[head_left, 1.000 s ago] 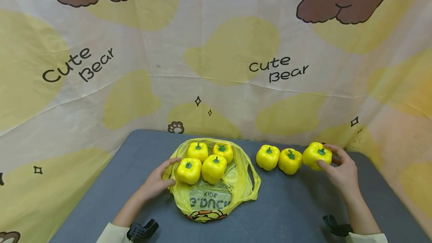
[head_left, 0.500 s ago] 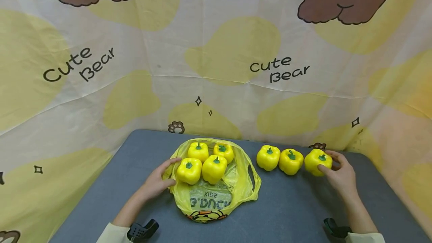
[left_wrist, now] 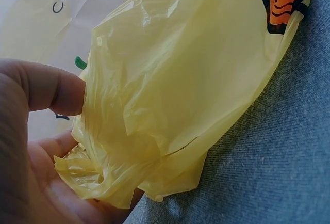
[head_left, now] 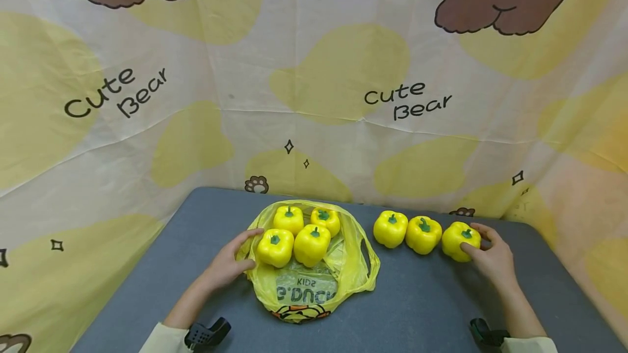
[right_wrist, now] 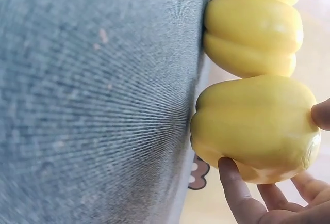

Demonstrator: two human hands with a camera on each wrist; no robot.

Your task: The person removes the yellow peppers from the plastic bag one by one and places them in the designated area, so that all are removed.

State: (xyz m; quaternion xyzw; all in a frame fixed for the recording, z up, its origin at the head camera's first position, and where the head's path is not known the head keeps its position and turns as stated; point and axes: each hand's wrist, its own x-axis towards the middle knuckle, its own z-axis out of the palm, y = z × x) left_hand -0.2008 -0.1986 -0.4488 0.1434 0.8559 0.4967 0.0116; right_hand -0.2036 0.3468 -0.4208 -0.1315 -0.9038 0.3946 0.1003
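Note:
My left hand [head_left: 224,261] holds the left edge of a thin yellow plastic bag [head_left: 265,293]. In the left wrist view, the bag's gathered edge [left_wrist: 118,167] passes between thumb and fingers. Several yellow bell peppers [head_left: 312,247] with green stems sit in the bag's wide mouth. At the right, my right hand [head_left: 495,260] grips another yellow bell pepper [head_left: 453,238] from its right side, fingers spread along it. That pepper stands upright at the end of a row, just beside a second pepper [head_left: 423,236]; a third pepper [head_left: 390,229] is further left.
Everything lies on a grey-blue cloth-covered table [head_left: 392,309]. Right behind its far edge hangs a pale curtain [head_left: 333,80] with yellow patches and bear prints. A dark device [head_left: 208,334] is strapped to each wrist.
My right hand has lowered its bell pepper onto the table at the right end of the row. The left hand and the bag have stayed in place.

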